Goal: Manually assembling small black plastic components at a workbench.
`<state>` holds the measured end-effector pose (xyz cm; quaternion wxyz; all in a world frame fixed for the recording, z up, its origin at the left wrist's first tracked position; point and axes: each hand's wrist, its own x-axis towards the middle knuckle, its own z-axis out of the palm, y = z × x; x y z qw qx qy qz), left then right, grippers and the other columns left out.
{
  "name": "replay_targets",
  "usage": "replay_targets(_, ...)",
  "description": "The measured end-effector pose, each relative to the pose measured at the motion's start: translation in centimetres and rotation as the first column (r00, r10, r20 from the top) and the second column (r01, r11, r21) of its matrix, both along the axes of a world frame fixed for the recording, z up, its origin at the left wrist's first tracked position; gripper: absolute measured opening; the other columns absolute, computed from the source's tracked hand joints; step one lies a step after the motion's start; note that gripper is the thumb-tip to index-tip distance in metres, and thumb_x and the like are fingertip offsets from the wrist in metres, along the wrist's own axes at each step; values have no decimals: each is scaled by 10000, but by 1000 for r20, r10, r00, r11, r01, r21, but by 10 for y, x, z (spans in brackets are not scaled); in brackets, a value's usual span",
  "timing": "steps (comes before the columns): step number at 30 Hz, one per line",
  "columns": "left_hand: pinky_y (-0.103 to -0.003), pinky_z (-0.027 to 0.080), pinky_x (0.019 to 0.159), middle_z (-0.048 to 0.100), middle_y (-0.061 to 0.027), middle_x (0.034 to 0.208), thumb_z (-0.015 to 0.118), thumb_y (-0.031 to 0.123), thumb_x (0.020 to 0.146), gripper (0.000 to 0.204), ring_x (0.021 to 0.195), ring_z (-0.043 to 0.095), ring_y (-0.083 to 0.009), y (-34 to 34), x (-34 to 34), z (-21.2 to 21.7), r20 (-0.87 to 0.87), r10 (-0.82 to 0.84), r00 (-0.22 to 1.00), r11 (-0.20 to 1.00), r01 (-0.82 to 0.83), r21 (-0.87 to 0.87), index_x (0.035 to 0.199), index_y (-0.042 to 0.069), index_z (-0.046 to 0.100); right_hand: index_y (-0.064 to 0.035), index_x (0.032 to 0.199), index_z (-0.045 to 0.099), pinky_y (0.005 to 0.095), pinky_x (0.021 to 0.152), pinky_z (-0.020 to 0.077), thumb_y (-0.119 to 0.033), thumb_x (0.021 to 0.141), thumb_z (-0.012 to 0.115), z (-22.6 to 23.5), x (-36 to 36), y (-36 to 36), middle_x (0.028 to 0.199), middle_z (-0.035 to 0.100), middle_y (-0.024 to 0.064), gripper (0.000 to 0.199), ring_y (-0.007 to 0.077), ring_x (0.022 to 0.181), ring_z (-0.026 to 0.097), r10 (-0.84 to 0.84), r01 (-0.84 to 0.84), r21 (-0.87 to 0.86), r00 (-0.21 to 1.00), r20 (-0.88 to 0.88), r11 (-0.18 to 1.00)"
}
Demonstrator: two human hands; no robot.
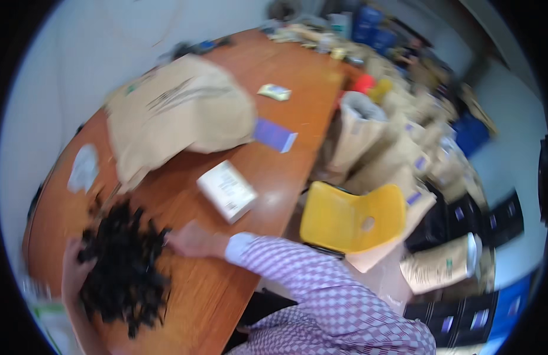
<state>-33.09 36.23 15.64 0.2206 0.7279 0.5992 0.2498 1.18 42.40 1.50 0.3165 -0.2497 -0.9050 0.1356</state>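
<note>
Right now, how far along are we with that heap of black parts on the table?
Done: the black pieces lie heaped on the wooden table, the big brown paper sack lying slumped behind them. In hand: the left hand and right hand flank the heap, touching its edges. Left: the whole heap remains loose; the white box sits untouched nearby. Motion blur hides finger detail.

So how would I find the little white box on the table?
Start at the long wooden table. Between the big crumpled brown paper bag and the pile of black pieces lies the white box. It is the only flat white rectangular carton there.
</note>
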Motion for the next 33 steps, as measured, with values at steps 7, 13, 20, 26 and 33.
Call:
replay_targets(7,-379,386,953,511,-152,1158,675,299,811,508,1104,469,-299,-2,29,17,-91,-479,873,877,481,-2,1210,28,519,-84,752,493,410,434,438,-115,763,620,12,35,13,565,529,123,131,322,489,559,-82,70,99,990,114,993)
replay_targets(13,-373,464,891,552,-143,1202,631,244,853,493,1066,556,-300,-9,-40,36,-255,288,923,911,-346,-224,1282,55,477,-76,809,547,391,451,438,-99,809,590,12,14,11,588,561,112,49,286,516,572,-76,41,184,979,187,982)
replay_targets(20,-432,454,863,582,-189,1145,589,41,763,440,1073,548,-362,8,-107,-55,-741,-187,644,657,-479,-582,1197,18,518,-68,836,566,390,469,451,-104,822,579,11,12,10,632,589,127,41,298,546,587,-98,56,180,968,232,982)
replay_targets(26,-416,469,796,605,-202,1050,582,39,732,326,1013,568,-377,-3,-89,-78,-734,149,662,771,-543,-333,1057,16,577,-67,838,565,395,481,459,-110,823,582,11,21,9,646,598,128,49,301,556,593,-117,77,164,961,249,984)
replay_targets(33,-426,501,676,627,-231,936,562,10,709,347,846,625,-388,-23,-89,-42,-729,187,658,820,-513,-252,1055,8,591,-80,829,540,386,477,471,-135,842,570,11,16,8,634,597,111,64,288,550,595,-85,46,190,976,201,981)
